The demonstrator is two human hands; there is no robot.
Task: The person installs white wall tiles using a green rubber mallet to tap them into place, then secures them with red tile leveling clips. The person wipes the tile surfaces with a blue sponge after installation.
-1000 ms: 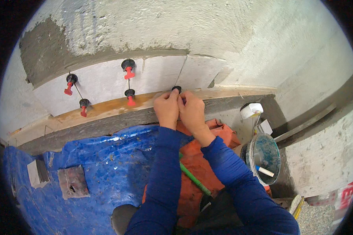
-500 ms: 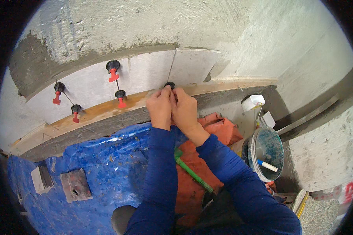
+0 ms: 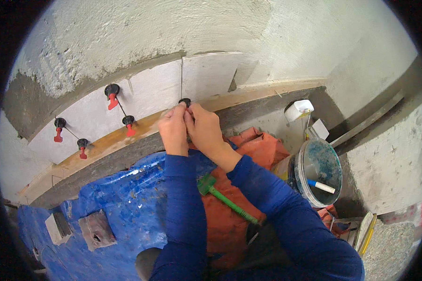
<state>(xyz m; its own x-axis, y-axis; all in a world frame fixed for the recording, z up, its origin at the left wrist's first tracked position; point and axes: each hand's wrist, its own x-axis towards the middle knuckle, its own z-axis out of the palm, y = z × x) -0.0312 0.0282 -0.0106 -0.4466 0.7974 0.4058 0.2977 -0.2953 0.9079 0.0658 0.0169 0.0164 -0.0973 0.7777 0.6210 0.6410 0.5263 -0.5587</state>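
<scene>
My left hand (image 3: pixel 174 132) and my right hand (image 3: pixel 206 130) come together on a tile leveling clip (image 3: pixel 185 101). Its round black base shows above my fingers, at the lower end of the joint between two pale wall tiles (image 3: pixel 210 74); its handle is hidden in my fingertips. Both hands are closed on it. To the left, several more leveling clips (image 3: pixel 128 121) with black bases and red T-shaped handles sit in pairs along other joints of the tile row.
A wooden strip (image 3: pixel 150 125) runs under the tiles. Below lie a blue tarp (image 3: pixel 136 206), an orange sheet (image 3: pixel 225 220) and a green mallet (image 3: pixel 227 199). At the right stand a bucket (image 3: pixel 302 175) holding a blue-and-white handle, and a white container (image 3: pixel 298 111). Small tile pieces (image 3: pixel 98 229) lie on the tarp.
My view has shifted and turned a little, so the wall and clips sit further left. Both hands stay at the same clip, fingers still closed; more of the mallet's head shows.
</scene>
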